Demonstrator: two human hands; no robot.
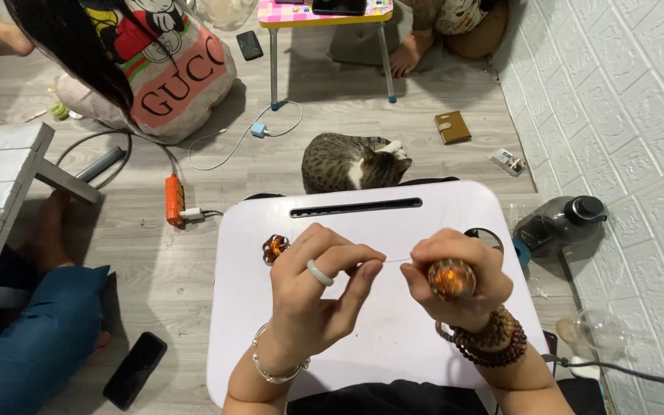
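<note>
Two hands: both work over a white lap table (393, 338), joined by a thin thread (398, 260) stretched between them.
Amber bead: a round, glossy orange-brown bead (452, 277) sits in the right hand, above the right part of the table.
Right hand: the right hand (455, 280) is curled around the bead, fingers closed on it from behind and below; dark beaded bracelets (486, 343) wrap the wrist.
Left hand: the left hand (318, 288) pinches the thread's near end between thumb and forefinger, the other fingers bent; it wears a pale ring (319, 272) and a silver bangle (274, 367).
Thread: taut, almost level, running from the left fingertips to the bead.
Second bead cluster: a small amber piece (274, 248) lies on the table just left of the left hand, not touched.
Table: it has a long slot (356, 207) near its far edge and a round hole (489, 238) partly hidden behind the right hand.
Cat: a tabby cat (351, 163) lies on the floor just beyond the far edge.
Floor, left: an orange power strip (174, 199), a black phone (135, 369).
Floor, right: a brown wallet (453, 127), a dark bottle (561, 223) lying by the white wall.
Others: a person in a printed shirt (159, 61) sits well beyond, at upper left.
</note>
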